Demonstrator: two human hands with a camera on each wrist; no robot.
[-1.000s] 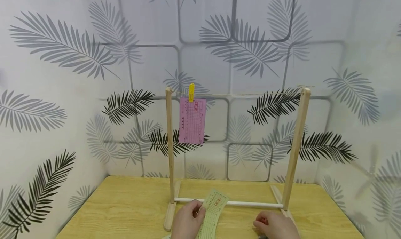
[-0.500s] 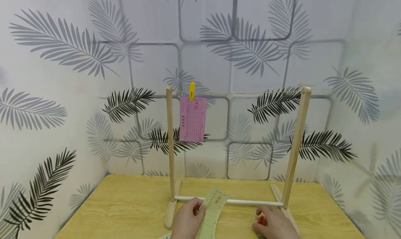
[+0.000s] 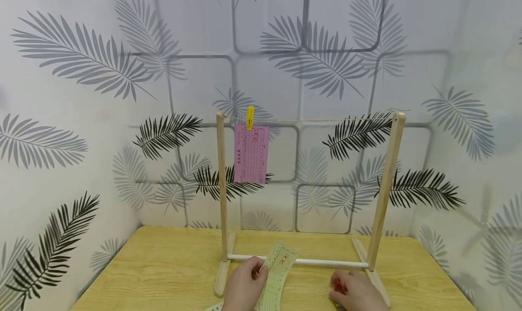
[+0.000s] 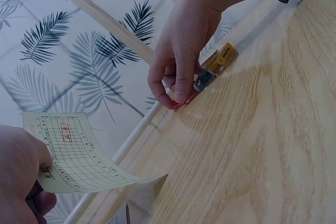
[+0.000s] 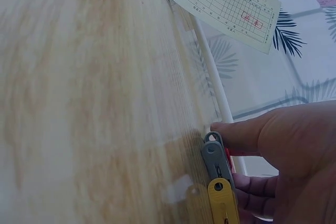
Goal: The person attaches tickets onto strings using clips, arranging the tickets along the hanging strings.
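My left hand (image 3: 244, 286) pinches a pale green printed slip (image 3: 279, 275) with a red stamp; the slip curves down toward the table. Over to the right, my right hand (image 3: 359, 290) holds a red clothespin (image 3: 339, 285) between thumb and fingers, low at the tabletop. In the left wrist view, a grey clothespin (image 4: 205, 80) and a yellow clothespin (image 4: 224, 56) lie in a row beside those fingers. The right wrist view shows the grey and yellow ones close up, with the red one mostly hidden behind the grey. The slip's lower end leaves the head view.
A wooden stand (image 3: 222, 188) with a string (image 3: 310, 121) across its top stands behind the hands. A yellow clothespin (image 3: 250, 117) clips a pink slip (image 3: 250, 159) to the string's left part. Another paper's edge (image 3: 214, 307) shows beside the left wrist.
My right hand's fingers spread, uncovering the red clothespin, then close in around it. My left hand and the green slip stay almost in place.
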